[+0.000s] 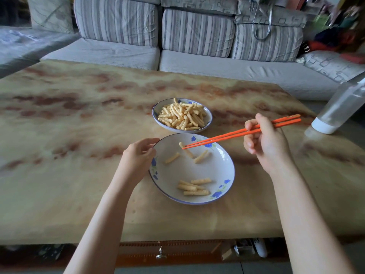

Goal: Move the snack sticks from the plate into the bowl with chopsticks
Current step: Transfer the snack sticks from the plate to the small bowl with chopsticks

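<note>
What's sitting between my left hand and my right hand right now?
In the head view, the nearer flowered dish with a few snack sticks lies between left hand and right hand; the orange chopsticks reach over its far rim.

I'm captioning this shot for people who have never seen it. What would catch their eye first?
The orange chopsticks, held in the right hand, reach over the near plate with their tips at a snack stick. Just beyond, the bowl is heaped with sticks. The left hand holds the plate's left rim.
</note>
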